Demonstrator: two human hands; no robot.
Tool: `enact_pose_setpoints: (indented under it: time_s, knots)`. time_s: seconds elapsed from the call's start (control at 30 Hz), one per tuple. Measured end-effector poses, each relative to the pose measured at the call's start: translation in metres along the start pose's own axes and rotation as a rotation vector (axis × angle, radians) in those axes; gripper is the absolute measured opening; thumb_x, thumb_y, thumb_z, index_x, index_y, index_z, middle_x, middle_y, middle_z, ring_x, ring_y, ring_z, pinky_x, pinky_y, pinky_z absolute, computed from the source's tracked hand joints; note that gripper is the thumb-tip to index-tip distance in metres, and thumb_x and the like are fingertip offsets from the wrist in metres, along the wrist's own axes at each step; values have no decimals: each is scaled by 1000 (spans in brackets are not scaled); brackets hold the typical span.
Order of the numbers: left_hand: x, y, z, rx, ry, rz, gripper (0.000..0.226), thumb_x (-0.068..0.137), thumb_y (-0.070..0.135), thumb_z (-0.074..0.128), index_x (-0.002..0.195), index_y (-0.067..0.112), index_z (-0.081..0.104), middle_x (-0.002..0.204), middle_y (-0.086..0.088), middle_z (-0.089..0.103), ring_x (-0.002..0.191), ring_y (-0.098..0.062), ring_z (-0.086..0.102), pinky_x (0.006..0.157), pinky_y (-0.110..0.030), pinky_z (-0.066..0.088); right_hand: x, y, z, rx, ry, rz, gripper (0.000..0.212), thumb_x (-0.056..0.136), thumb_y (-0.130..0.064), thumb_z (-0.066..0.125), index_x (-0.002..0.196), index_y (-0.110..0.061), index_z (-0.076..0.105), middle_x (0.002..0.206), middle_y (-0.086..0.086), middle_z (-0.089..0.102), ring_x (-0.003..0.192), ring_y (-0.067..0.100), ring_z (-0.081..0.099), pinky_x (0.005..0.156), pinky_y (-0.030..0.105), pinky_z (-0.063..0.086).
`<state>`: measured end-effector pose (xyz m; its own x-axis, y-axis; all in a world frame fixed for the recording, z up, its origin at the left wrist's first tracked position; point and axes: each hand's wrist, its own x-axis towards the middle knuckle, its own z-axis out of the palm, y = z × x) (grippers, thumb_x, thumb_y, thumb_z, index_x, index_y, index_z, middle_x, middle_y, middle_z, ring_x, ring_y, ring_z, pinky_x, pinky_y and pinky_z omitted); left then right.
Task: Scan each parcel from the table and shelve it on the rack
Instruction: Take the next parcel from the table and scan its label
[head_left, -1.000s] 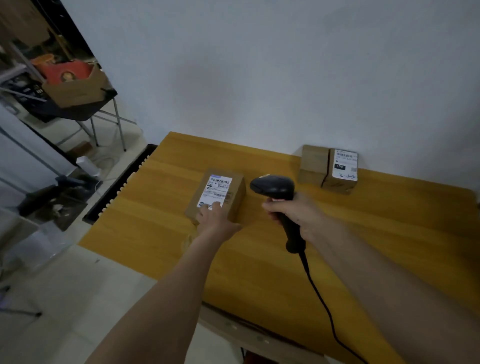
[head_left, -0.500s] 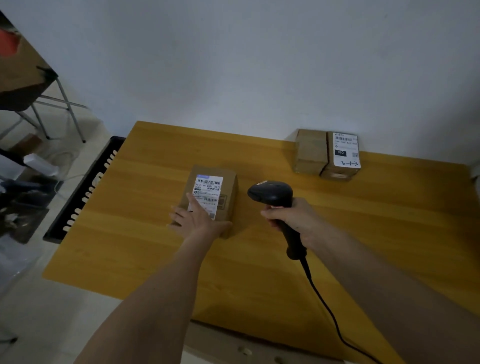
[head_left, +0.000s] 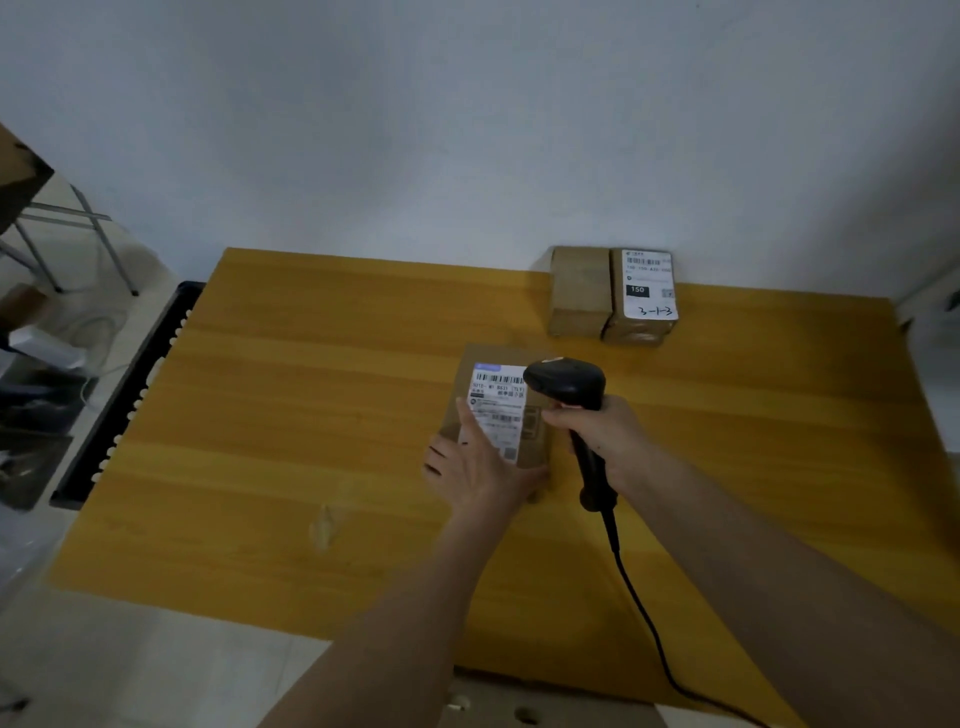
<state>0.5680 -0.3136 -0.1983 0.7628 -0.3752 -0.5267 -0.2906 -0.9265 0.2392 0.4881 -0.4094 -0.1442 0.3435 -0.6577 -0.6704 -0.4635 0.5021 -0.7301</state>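
Note:
A small brown parcel with a white barcode label lies flat on the yellow wooden table. My left hand rests on its near left corner, fingers straight and spread over the label's edge. My right hand grips the handle of a black barcode scanner, whose head hangs over the parcel's right side, close to the label. The scanner's black cable trails toward the table's near edge. Two more brown parcels sit side by side at the back by the wall, the right one labelled.
A white wall stands right behind the table. On the floor to the left lies a long black slotted tray. Further left are metal stand legs and dark clutter. No rack is in view.
The scanner head has moved left and over the parcel's label. My left hand has stayed on the parcel's near corner. The view has shifted, putting the table further left.

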Motion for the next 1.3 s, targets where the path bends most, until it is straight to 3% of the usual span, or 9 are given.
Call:
enact_pose_setpoints:
  time_s: [0.23, 0.33, 0.43, 0.57, 0.67, 0.87, 1.03, 1.13, 1.3]
  knots:
    - [-16, 13, 14, -106, -119, 45, 133, 65, 66, 76, 152, 20, -13, 154, -19, 13, 142, -36, 17, 114, -47, 21, 11, 17, -19, 37, 23, 50, 27, 80, -10, 75, 105, -7, 68, 99, 4, 67, 96, 22, 59, 79, 36, 41]
    - [0, 12, 10, -331, -183, -2, 122, 66, 53, 82, 153, 16, 5, 153, -14, 25, 142, -33, 21, 114, -48, 27, 14, 19, -24, 48, 28, 49, 28, 79, -12, 75, 106, -8, 68, 100, 4, 68, 97, 22, 59, 87, 38, 45]
    - [19, 9, -1, -512, -236, -35, 103, 63, 35, 89, 144, 15, 29, 142, -11, 47, 130, -31, 46, 104, -48, 44, 15, 18, -28, 42, 14, 56, 25, 81, -12, 74, 105, -10, 67, 95, 2, 68, 89, 17, 59, 88, 38, 47]
    - [26, 7, -16, -531, -353, -3, 114, 70, 1, 83, 154, 20, 9, 146, -11, 42, 132, -34, 44, 101, -53, 46, 14, 17, -32, 30, 2, 37, 21, 83, -12, 72, 103, -8, 67, 92, 2, 68, 79, 13, 60, 62, 26, 43]
    - [23, 6, -17, -566, -430, 23, 128, 63, -11, 83, 152, 33, 2, 138, -10, 48, 127, -35, 48, 92, -59, 50, 15, 16, -35, -12, -10, -4, 19, 84, -13, 71, 101, -7, 68, 96, 4, 69, 85, 15, 62, 62, 26, 41]
    - [25, 2, -20, -583, -365, 141, 147, 62, -7, 86, 148, 41, -23, 112, -5, 57, 92, -20, 58, 52, -35, 55, 13, 19, -43, -18, -28, -70, 9, 83, -16, 71, 89, -9, 69, 97, 6, 71, 89, 16, 64, 65, 27, 45]
    - [30, 1, -35, -619, -340, 148, 133, 65, -6, 84, 152, 42, -4, 91, -8, 62, 79, -23, 66, 56, -41, 60, 9, 22, -46, -11, -58, -113, 3, 85, -13, 69, 85, -11, 67, 94, 4, 70, 89, 15, 63, 66, 25, 45]
    - [34, 3, -46, -611, -282, 176, 110, 67, -11, 81, 146, 35, 20, 100, -11, 58, 80, -25, 65, 58, -40, 60, 6, 24, -49, 22, -62, -109, 5, 85, -12, 69, 89, -8, 68, 92, 2, 69, 87, 12, 61, 66, 25, 44]
    - [28, 10, -51, -495, -144, 287, 97, 64, -8, 84, 136, 26, 29, 118, -8, 51, 94, -25, 62, 67, -39, 60, 5, 23, -51, -5, -105, -132, 10, 85, -13, 69, 93, -8, 67, 97, 3, 69, 92, 14, 63, 69, 25, 45]
